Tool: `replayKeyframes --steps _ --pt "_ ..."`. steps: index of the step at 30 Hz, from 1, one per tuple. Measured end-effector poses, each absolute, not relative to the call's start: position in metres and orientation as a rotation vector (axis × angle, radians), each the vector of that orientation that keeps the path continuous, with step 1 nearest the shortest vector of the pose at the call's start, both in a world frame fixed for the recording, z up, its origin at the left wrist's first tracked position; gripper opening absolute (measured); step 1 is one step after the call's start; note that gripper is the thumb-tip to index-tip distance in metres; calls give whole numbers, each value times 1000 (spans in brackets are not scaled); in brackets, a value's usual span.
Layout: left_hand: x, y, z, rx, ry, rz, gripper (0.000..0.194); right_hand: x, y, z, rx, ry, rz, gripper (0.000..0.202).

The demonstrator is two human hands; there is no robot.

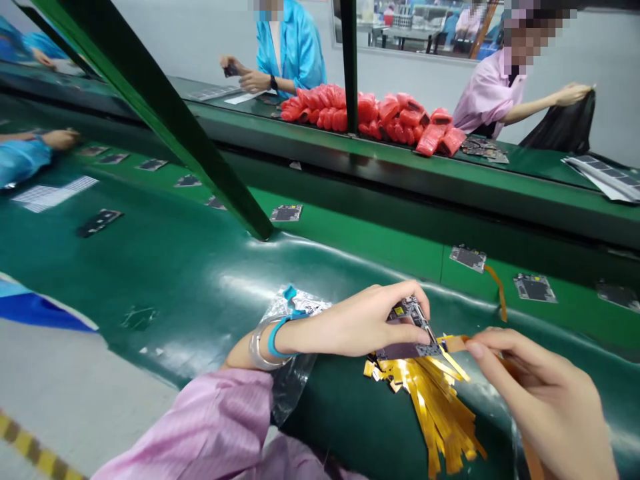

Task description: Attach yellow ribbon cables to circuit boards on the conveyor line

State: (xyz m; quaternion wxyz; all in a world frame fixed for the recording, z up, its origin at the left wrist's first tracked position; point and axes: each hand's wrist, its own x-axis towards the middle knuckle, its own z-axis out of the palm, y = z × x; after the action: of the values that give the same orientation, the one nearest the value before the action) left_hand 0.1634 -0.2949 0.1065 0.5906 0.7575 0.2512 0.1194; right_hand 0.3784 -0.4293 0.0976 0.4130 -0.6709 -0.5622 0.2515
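My left hand (370, 320) grips a small circuit board (407, 333) by its edges, thumb and fingers closed on it. To its right, my right hand (545, 387) pinches an orange flex cable (456, 343) whose end meets the board's right edge. Whether the two are joined there is too small to tell. Below the board, a bundle of yellow flex strips (445, 427) lies fanned out on the green mat. A clear plastic bag (295, 387) lies partly under my left wrist.
Circuit boards (534, 288) lie spaced along the green belt (380, 250) ahead. One board (469, 257) has an orange cable. A slanted green post (200, 160) crosses the left. Red wrapped packs (390, 120) sit on the far bench, where two people work. Another person's hand (61, 139) is at left.
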Motion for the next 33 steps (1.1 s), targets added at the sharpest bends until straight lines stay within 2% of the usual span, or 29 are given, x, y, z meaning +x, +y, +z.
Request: replayKeyframes --steps 10,22,29,33 --pt "162 -302 111 1774 604 231 23 373 -422 97 -1571 -1673 438 17" --pt "163 -300 109 1862 611 219 22 374 -420 95 -1507 -1766 512 14" --pt "168 -299 111 1890 698 236 31 375 -418 91 -1521 -1792 544 15" --pt "170 -297 107 1863 678 256 29 379 -418 91 -1536 -1780 587 14"
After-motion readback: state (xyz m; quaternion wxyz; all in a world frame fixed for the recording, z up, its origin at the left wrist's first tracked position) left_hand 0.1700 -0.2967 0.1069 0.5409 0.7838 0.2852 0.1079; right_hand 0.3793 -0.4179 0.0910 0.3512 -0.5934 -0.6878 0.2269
